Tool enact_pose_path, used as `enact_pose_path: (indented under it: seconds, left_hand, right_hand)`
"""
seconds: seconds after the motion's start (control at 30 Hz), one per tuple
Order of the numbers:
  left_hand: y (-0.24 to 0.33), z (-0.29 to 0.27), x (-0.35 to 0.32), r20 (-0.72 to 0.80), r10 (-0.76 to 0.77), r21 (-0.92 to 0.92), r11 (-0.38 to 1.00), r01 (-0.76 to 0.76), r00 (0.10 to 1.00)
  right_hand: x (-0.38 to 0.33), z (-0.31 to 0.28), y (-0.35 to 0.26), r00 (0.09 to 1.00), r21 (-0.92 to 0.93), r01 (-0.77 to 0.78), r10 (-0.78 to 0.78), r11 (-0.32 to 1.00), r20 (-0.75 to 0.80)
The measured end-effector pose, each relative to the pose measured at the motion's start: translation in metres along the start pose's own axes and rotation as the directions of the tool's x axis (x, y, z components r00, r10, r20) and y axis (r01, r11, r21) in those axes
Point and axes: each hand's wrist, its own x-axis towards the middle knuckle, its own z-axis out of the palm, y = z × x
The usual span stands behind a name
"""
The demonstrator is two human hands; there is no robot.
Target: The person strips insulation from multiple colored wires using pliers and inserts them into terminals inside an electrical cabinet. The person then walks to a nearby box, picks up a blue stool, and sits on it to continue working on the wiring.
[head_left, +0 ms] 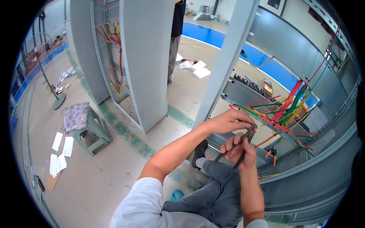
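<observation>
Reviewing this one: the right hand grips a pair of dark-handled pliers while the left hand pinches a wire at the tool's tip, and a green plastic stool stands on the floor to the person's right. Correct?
Not quite. The head view shows the green plastic stool on the person's left, not right. The rest holds: the right hand grips the dark-handled pliers, and the left hand pinches at the tool's tip.

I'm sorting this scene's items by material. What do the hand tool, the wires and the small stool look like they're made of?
The pliers in the right hand look like dull dark metal, with darker handles, possibly rubber-coated. The wires near the left hand have glossy red, green and yellow sheaths, likely plastic insulation. The stool looks like matte green moulded plastic; a patterned cloth lies on top.
</observation>
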Motion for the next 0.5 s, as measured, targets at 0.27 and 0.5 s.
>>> enact_pose_path:
  seconds: [0.27, 0.5]
  left_hand:
    - [-0.021, 0.022, 0.000, -0.066, 0.009, -0.509, 0.860, -0.042, 0.998]
    - [-0.001, 0.108, 0.014, -0.745, 0.048, -0.622, 0.313, -0.718, 0.666]
  right_hand:
    - [0.029, 0.069, 0.022, 0.932, 0.409, 0.362, -0.312, 0.838, -0.185]
    - [0.064, 0.081, 0.025, 0.834, 0.446, 0.549, -0.496, 0.707, -0.241]
